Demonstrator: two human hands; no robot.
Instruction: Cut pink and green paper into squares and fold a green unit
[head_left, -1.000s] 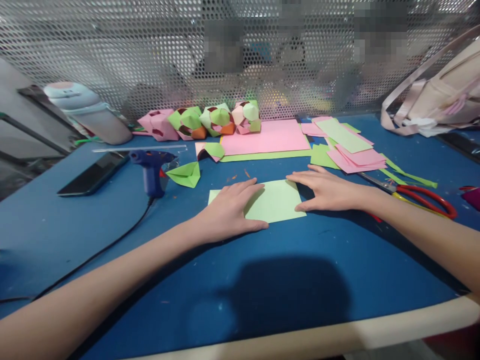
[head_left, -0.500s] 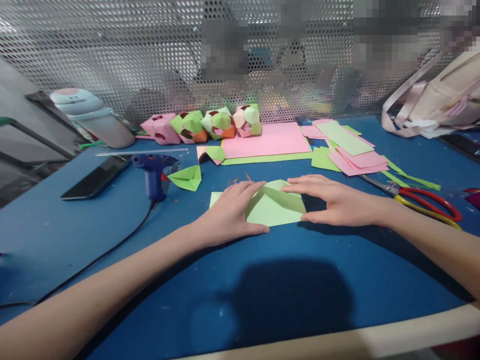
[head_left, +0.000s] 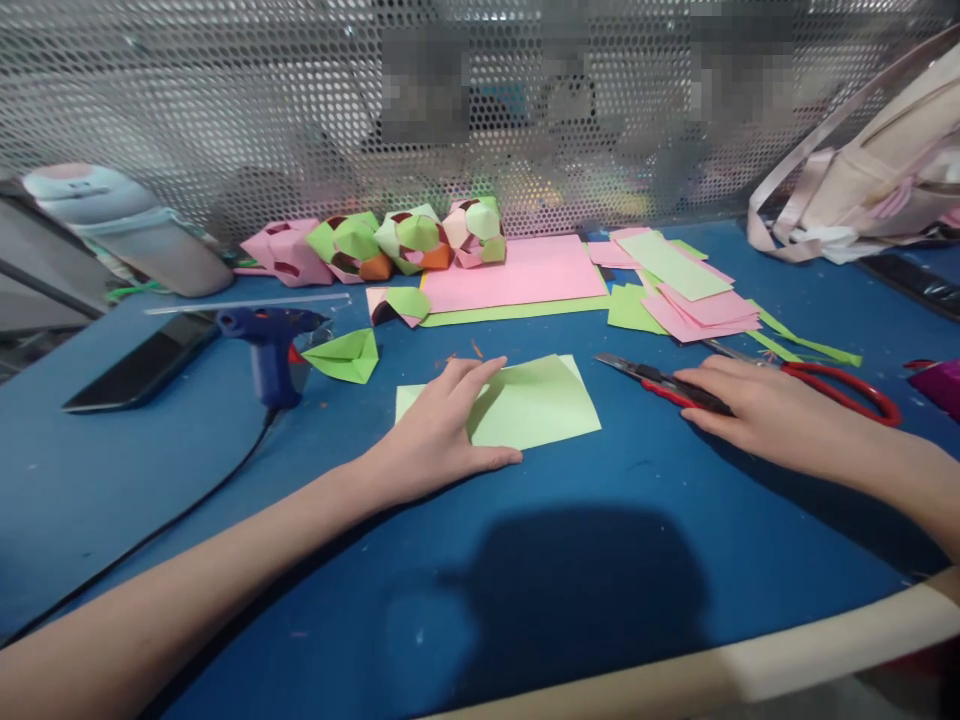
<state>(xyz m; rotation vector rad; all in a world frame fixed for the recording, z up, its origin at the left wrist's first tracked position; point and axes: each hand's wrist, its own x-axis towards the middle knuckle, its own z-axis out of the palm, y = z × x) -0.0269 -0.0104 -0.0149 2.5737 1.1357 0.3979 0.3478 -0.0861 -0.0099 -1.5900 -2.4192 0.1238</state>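
Observation:
On the blue table lies a pale green sheet of paper (head_left: pixel 536 405), with its upper right part doubled over loosely. My left hand (head_left: pixel 446 425) rests on the sheet's left side, thumb and fingers spread apart. To the right of the sheet, my right hand (head_left: pixel 739 405) has its thumb and fingers around a black and red utility knife (head_left: pixel 660 385). The knife's tip points left, toward the paper, without touching it. Red-handled scissors (head_left: pixel 844 388) lie partly hidden behind my right hand.
A blue glue gun (head_left: pixel 274 355) with a cord stands at left beside a phone (head_left: pixel 142 370) and a folded green piece (head_left: pixel 345 355). Folded paper shapes (head_left: pixel 352 245), a pink sheet (head_left: pixel 517 275), loose paper pieces (head_left: pixel 701 305), a bottle (head_left: pixel 135 235) and a bag (head_left: pixel 885 180) are farther back.
My right hand has left the green sheet, moved right and closed on the utility knife. The sheet's right part has been lifted and folded over. My left hand has stayed on the paper.

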